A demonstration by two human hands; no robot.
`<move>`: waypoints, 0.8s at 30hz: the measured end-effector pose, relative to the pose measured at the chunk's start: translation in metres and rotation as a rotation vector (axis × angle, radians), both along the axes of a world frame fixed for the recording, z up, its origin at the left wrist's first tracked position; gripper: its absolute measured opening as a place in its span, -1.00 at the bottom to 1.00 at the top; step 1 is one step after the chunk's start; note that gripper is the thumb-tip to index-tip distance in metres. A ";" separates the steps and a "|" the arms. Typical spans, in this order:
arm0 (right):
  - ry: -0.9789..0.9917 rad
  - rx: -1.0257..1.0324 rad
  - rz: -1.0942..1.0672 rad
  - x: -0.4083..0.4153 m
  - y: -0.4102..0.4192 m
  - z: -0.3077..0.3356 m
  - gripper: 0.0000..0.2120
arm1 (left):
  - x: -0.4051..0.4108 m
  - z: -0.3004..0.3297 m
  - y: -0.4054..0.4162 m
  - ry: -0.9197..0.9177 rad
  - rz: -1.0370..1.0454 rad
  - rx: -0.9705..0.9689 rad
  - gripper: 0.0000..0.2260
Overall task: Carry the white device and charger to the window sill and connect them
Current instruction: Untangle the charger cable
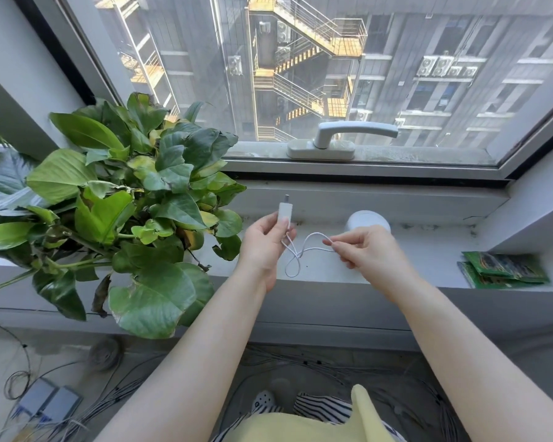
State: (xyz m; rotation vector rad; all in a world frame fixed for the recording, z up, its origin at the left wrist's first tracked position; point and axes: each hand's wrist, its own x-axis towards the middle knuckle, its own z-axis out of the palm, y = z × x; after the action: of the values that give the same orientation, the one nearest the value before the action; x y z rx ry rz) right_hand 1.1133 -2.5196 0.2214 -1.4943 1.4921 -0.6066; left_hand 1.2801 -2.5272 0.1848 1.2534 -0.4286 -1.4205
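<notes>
The round white device (366, 219) rests on the window sill (428, 250), partly hidden behind my right hand (367, 250). My left hand (264, 244) holds the white charger plug (284, 210) upright, its metal tip pointing up. The thin white cable (296, 253) loops down between both hands above the sill. My right hand pinches the cable's other end; the connector there is hidden by the fingers. The cable is not joined to the device.
A large leafy potted plant (125, 202) fills the sill's left side. Green packets (502, 269) lie at the sill's right end. The window handle (342, 137) is above. Several loose cables (77, 409) and boxes lie on the floor below.
</notes>
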 end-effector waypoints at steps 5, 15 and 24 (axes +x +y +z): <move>0.557 -0.357 0.137 0.026 -0.012 -0.027 -0.82 | -0.004 -0.025 -0.002 -0.370 -0.064 -0.065 -0.70; 0.683 -0.369 0.199 0.057 -0.027 -0.069 -0.87 | -0.017 -0.057 -0.009 -0.642 0.173 -0.043 -0.69; -1.165 0.608 -0.591 0.071 0.007 -0.024 -0.54 | -0.020 -0.021 0.004 -0.159 0.286 -0.132 -0.78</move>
State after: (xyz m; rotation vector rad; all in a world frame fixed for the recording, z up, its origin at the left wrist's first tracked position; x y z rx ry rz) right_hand 1.1841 -2.5127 0.1976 -0.0733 0.9648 -1.0052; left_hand 1.2601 -2.5234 0.1633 1.2690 -0.4244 -1.0397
